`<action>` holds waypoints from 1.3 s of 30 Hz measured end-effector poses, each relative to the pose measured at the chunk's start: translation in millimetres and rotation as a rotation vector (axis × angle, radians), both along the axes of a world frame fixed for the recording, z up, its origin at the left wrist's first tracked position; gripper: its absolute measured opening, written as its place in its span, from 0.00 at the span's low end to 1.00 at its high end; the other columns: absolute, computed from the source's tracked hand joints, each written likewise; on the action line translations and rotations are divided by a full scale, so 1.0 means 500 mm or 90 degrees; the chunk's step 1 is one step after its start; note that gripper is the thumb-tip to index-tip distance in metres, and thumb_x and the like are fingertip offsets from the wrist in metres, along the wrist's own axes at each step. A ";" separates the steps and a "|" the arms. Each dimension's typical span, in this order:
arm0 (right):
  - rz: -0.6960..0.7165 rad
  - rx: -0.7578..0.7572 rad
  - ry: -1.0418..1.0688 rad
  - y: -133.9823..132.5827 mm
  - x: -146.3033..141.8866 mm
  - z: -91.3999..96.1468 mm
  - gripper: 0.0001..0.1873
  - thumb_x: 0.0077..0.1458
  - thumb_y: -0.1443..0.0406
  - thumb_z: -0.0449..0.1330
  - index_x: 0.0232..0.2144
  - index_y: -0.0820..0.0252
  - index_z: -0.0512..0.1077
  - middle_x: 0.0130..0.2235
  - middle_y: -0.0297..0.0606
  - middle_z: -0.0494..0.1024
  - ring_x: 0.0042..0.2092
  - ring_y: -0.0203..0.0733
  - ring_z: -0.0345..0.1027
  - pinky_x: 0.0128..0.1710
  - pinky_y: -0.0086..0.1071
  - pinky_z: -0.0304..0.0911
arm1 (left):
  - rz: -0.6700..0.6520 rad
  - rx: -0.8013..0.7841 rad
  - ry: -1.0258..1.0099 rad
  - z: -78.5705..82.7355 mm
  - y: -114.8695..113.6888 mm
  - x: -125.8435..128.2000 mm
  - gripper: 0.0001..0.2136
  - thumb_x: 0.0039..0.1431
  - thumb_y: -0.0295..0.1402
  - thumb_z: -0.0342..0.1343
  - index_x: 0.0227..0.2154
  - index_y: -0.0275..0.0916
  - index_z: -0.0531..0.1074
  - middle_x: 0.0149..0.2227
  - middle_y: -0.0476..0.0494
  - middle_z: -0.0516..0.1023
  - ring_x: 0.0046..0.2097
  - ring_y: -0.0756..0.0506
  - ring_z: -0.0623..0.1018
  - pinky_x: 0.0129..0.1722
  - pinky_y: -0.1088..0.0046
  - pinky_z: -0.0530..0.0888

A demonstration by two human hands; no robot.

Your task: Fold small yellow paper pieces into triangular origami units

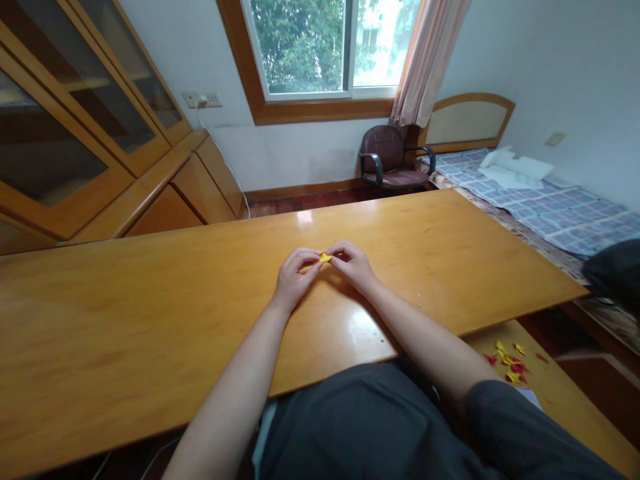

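A small yellow folded-paper piece point(325, 257) is pinched between my two hands above the wooden table point(150, 313). My left hand point(297, 270) grips its left side with thumb and fingers closed. On the other side, my right hand point(353, 263) pinches its right end. The fingers partly cover the piece, so its full shape is hard to make out. Both forearms reach forward over the table's near edge.
To the lower right, several yellow and red folded-paper pieces point(511, 362) lie on a lower wooden surface point(575, 400). A maroon armchair point(387, 150) stands beyond the table. A bed point(565, 207) is at the right, and a glass-door cabinet point(100, 133) at the left.
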State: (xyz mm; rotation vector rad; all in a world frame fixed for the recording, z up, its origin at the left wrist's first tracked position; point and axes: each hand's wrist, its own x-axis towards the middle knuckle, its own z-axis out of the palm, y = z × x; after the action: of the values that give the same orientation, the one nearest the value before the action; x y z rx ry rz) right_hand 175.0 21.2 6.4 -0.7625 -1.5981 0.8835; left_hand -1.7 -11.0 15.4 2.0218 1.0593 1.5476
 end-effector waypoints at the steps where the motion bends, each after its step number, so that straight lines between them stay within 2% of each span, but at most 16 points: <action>1: 0.000 0.000 0.001 0.000 0.000 0.001 0.05 0.53 0.62 0.63 0.31 0.58 0.75 0.35 0.38 0.78 0.39 0.40 0.73 0.41 0.34 0.68 | 0.006 0.012 0.009 0.001 0.000 0.000 0.06 0.60 0.36 0.59 0.36 0.40 0.75 0.40 0.43 0.77 0.43 0.47 0.78 0.43 0.68 0.79; 7: -0.002 0.012 -0.014 -0.001 0.000 0.000 0.06 0.54 0.61 0.63 0.33 0.58 0.75 0.37 0.39 0.78 0.40 0.40 0.73 0.41 0.34 0.70 | 0.028 0.059 0.055 0.006 0.000 -0.002 0.05 0.60 0.33 0.58 0.38 0.40 0.74 0.40 0.43 0.77 0.44 0.47 0.77 0.45 0.68 0.77; 11: 0.030 0.030 -0.015 -0.004 0.002 0.004 0.09 0.53 0.61 0.64 0.37 0.58 0.76 0.39 0.40 0.77 0.41 0.40 0.73 0.42 0.35 0.72 | 0.047 0.064 0.071 0.003 0.004 -0.008 0.04 0.61 0.33 0.58 0.38 0.40 0.74 0.40 0.43 0.77 0.44 0.47 0.77 0.45 0.68 0.77; 20: 0.025 0.044 -0.062 0.000 0.007 0.004 0.12 0.56 0.57 0.63 0.37 0.58 0.78 0.39 0.40 0.77 0.40 0.39 0.73 0.43 0.34 0.72 | 0.039 0.061 0.097 -0.001 0.007 -0.014 0.05 0.61 0.33 0.57 0.39 0.41 0.74 0.41 0.43 0.78 0.45 0.46 0.77 0.46 0.66 0.77; 33: 0.012 0.127 -0.131 0.005 0.015 0.007 0.11 0.58 0.58 0.61 0.37 0.57 0.78 0.37 0.40 0.79 0.40 0.39 0.73 0.42 0.33 0.69 | 0.006 0.018 0.079 -0.007 0.009 -0.016 0.06 0.61 0.34 0.57 0.40 0.41 0.74 0.40 0.44 0.77 0.43 0.48 0.77 0.43 0.69 0.77; 39: 0.013 0.111 -0.142 0.008 0.018 0.003 0.10 0.58 0.58 0.61 0.37 0.55 0.78 0.37 0.39 0.79 0.40 0.40 0.72 0.43 0.33 0.68 | 0.011 0.005 0.074 -0.005 0.008 -0.017 0.07 0.62 0.35 0.57 0.39 0.40 0.74 0.39 0.44 0.77 0.41 0.48 0.77 0.43 0.70 0.76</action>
State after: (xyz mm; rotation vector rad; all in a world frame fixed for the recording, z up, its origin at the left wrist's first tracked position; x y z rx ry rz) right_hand 183.8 25.1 8.0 -0.7412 -1.8550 0.6818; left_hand -10.0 -7.1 13.0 2.1359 1.1168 1.4603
